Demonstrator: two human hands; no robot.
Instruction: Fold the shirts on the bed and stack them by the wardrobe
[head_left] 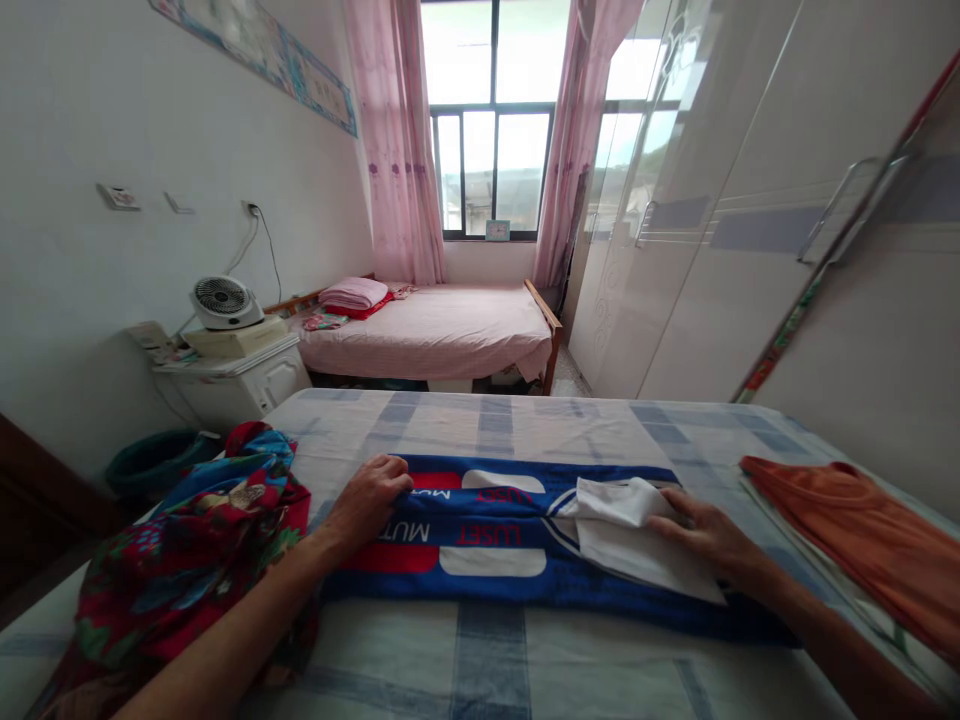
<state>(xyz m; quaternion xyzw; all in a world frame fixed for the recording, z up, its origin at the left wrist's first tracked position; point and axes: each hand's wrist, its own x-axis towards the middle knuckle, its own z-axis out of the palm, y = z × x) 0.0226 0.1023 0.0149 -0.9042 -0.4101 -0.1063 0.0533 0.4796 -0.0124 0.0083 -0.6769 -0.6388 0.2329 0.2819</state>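
A blue garment (495, 575) with red and white patches, lettering and a white section lies folded into a long strip across the bed in front of me. At its left end, my left hand (382, 487) is closed on the far edge, fingers curled over the cloth. My right hand (690, 530) is at the right part, its fingers bent and closed around the white cloth (619, 510), which is bunched up there. Part of the garment's right end lies under my right forearm.
A crumpled red floral cloth (202, 540) lies left on the checked bed sheet (487, 660). Folded clothes with an orange top (862, 530) lie right. Beyond are a second bed (450, 330), a fan (225, 300) on a cabinet (247, 375), and wardrobes (675, 290) along the right wall.
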